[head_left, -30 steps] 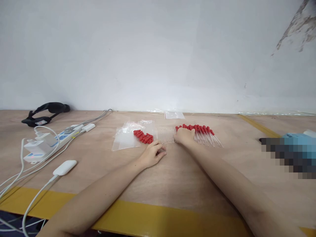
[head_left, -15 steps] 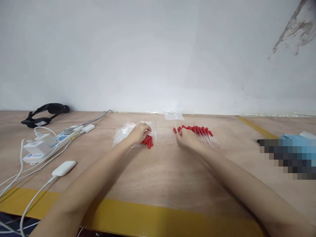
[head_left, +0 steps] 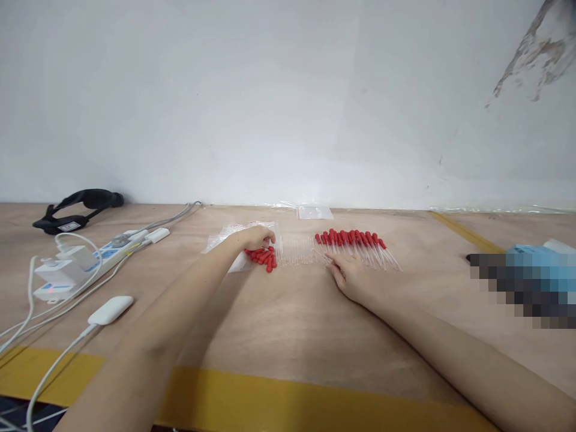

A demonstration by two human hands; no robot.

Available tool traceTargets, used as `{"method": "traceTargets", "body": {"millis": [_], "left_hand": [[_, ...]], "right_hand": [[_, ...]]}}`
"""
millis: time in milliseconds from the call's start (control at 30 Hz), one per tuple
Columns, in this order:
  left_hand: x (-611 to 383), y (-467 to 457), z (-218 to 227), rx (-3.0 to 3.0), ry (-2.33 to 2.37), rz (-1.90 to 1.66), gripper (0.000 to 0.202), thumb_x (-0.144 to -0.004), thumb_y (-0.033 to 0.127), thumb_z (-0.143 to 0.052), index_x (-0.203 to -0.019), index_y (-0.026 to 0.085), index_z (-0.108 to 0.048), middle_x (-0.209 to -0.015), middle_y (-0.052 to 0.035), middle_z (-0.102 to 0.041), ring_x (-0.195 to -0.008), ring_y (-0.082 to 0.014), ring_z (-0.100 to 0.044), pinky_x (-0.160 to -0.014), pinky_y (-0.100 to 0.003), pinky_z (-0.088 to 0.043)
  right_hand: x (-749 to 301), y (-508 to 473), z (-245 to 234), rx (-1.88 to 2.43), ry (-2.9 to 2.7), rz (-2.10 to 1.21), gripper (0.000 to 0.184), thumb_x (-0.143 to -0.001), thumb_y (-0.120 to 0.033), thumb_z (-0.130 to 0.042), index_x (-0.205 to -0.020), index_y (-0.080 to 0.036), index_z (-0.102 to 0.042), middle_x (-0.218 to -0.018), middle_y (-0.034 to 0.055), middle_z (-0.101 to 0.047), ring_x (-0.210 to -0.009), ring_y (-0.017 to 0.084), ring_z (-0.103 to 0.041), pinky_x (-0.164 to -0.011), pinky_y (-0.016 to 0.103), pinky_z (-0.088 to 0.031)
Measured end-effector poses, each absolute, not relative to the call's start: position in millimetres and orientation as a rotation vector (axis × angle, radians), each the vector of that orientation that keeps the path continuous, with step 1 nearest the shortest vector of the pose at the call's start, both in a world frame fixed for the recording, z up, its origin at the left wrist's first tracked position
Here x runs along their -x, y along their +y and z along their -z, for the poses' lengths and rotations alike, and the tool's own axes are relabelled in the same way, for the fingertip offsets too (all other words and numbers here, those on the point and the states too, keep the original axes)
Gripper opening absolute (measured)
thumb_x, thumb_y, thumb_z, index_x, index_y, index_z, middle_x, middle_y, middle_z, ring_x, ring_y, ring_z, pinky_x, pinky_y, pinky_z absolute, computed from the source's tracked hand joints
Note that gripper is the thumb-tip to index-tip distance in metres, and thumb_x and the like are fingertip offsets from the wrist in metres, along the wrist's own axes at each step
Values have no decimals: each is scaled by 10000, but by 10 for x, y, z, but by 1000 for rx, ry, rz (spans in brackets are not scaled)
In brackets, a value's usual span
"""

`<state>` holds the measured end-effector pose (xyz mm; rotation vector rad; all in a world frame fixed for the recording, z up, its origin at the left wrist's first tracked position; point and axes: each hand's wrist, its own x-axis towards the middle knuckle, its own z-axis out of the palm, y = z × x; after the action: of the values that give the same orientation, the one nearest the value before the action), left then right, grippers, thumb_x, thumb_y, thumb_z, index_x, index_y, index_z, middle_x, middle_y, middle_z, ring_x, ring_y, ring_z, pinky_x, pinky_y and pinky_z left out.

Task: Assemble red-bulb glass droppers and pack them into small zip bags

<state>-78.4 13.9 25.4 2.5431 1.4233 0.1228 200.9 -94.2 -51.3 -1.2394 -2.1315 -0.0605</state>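
Note:
A small heap of loose red rubber bulbs [head_left: 263,257] lies on a clear plastic bag [head_left: 225,243]. My left hand [head_left: 255,237] reaches over the heap with its fingertips curled together at the heap's far edge; what they pinch is hidden. Right of the heap runs a row of bare glass tubes [head_left: 297,249]. Further right lies a row of droppers with red bulbs fitted [head_left: 355,242]. My right hand [head_left: 351,277] rests on the table just in front of that row, fingers closed on a thin glass tube [head_left: 322,255] that points left.
A wooden table [head_left: 288,324] with a yellow strip along its near edge meets a white wall. At left are a power strip with chargers [head_left: 76,264], white cables, a small white device [head_left: 110,309] and a black headset [head_left: 74,213]. A small clear bag [head_left: 315,212] lies by the wall. A blurred blue object [head_left: 531,279] sits at right.
My left hand moved from the table in front of the bulbs up onto the heap. My right hand drew back from the fitted droppers toward me, with a glass tube in it.

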Motion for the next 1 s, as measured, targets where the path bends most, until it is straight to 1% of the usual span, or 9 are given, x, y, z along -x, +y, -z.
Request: {"method": "traceTargets", "body": {"millis": [133,200,300,400,500,567,700,833,1000], "left_hand": [[807,24,-321,-2561,1438,-319,239,-748,176,-438,-912,165,-612,-873,-60,-616,-789,-166,-561,-702,-242,-413],[808,-98,-324,-2548,1396,-512,290,-793,169,-367,-998,165,-572,-937,-73,-581,-864,-167,-545,-737,-262,-419],[759,-364,-206,-2396,1245,-861,298,-815,181,-354,-1068,189,-513,-913,-61,-542,-803,-150,-549,-684,-275,-446],[624,-662,38,-2144,1100,-923,218,-827,239,-399,-1025,191,-477,-741,-8,-513,-616,-112,-530,-611,-267,-450],[447,-898,267,-1882,920,-962,199,-788,292,-506,-934,188,-420,-747,16,-494,-616,-91,-529,-622,-255,-454],[351,-995,349,-1770,876,-1001,237,-750,306,-573,-866,181,-408,-750,20,-501,-643,-87,-532,-641,-246,-448],[270,-1073,360,-1715,857,-1088,259,-723,321,-614,-859,164,-460,-737,12,-533,-697,-93,-538,-693,-246,-429],[279,-1087,342,-1634,879,-1097,259,-678,322,-658,-791,149,-502,-756,-7,-579,-716,-109,-565,-718,-266,-432],[290,-1089,367,-1557,922,-1119,277,-641,303,-693,-718,147,-478,-690,15,-558,-651,-93,-551,-643,-230,-422]], "right_hand": [[-1970,-1017,464,1194,-2173,57,265,-871,-224,-340,-1001,-180,-567,-926,64,-635,-861,173,-557,-786,315,-374],[-1961,-1043,444,1180,-2154,23,241,-868,-222,-347,-940,-171,-571,-895,60,-628,-829,164,-555,-763,301,-387],[-1950,-1049,448,1158,-2140,-32,195,-851,-223,-378,-898,-174,-560,-851,51,-619,-797,161,-552,-741,300,-394],[-1930,-1040,472,1130,-2145,-36,201,-848,-222,-380,-929,-185,-560,-881,57,-618,-814,168,-554,-748,311,-392],[-1900,-1054,482,1089,-2156,-11,234,-858,-220,-361,-979,-189,-559,-925,66,-615,-849,169,-554,-755,308,-383],[-1877,-1086,472,1072,-2154,2,221,-857,-227,-368,-959,-187,-560,-888,59,-618,-805,157,-558,-749,300,-372],[-1832,-1201,396,1112,-2158,13,196,-850,-261,-390,-867,-182,-568,-747,29,-612,-649,128,-533,-732,298,-339],[-1799,-1315,287,1151,-2198,54,222,-850,-286,-390,-850,-189,-590,-674,19,-605,-636,131,-523,-726,298,-313],[-1779,-1380,203,1223,-2194,109,218,-830,-296,-420,-830,-199,-614,-603,19,-594,-655,151,-525,-692,288,-305]]}}
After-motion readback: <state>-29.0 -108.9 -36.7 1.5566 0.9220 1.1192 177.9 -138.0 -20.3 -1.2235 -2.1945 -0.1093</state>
